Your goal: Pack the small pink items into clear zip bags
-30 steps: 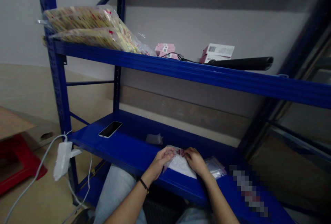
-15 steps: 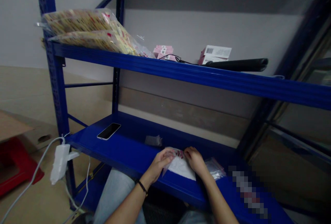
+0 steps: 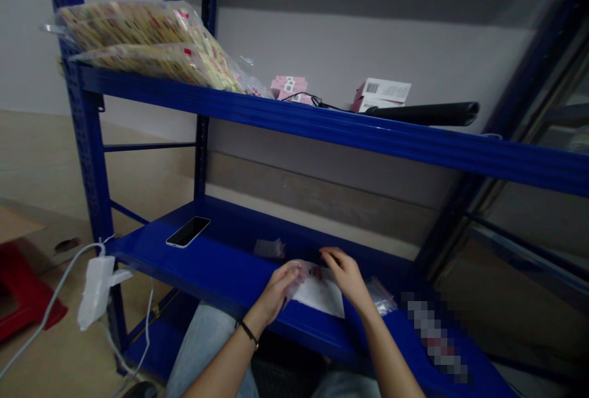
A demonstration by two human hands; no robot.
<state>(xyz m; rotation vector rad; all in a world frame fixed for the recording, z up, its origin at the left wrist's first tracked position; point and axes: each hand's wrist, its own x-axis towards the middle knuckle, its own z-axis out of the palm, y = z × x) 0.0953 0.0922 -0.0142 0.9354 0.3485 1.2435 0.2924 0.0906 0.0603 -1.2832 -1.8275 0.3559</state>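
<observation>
Both my hands rest on a small clear plastic bag (image 3: pixel 317 290) with a white sheet and some red bits inside, lying on the lower blue shelf (image 3: pixel 216 263). My left hand (image 3: pixel 280 290), with a dark band at the wrist, has its fingers curled on the bag's left edge. My right hand (image 3: pixel 345 275) lies over the bag's upper right edge, fingers bent and partly lifted. What the right fingers grip is hard to make out.
A phone (image 3: pixel 188 231) lies face up at the shelf's left. A small crumpled bag (image 3: pixel 269 248) sits behind my hands, more clear bags (image 3: pixel 381 300) to the right. The upper shelf (image 3: pixel 322 128) holds packets (image 3: pixel 147 45), pink boxes (image 3: pixel 289 87), a white box (image 3: pixel 383 92), a black bar (image 3: pixel 427 113). A white charger (image 3: pixel 94 290) hangs at left.
My right hand has lifted and moved a little up and back along the bag's top edge. The left hand stays on the bag. The view has shifted slightly left.
</observation>
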